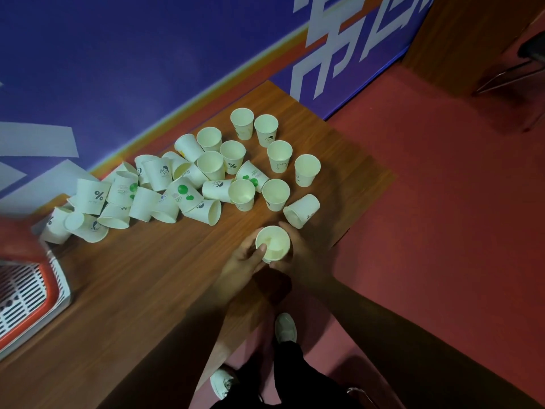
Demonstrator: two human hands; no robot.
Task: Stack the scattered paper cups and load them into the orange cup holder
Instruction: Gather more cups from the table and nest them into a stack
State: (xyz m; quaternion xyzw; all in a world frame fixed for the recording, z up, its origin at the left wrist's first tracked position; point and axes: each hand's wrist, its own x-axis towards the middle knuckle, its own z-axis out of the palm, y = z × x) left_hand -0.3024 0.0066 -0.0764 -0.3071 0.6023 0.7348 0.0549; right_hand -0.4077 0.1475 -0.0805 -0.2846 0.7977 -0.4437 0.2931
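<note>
Cup (272,243) is gripped between both your hands: left hand (244,261) with thumb on its rim, right hand (300,252) round its side. Scattered cups (182,187) lie beyond it, the orange cup holder (50,286) well to its left. Keep it upright and seat the tipped cup (302,211) beside it squarely.

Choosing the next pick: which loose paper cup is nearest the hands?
The tipped-over paper cup just beyond the right hand, mouth facing the held cup; the neighbouring cups stand upright, farther back.
</note>
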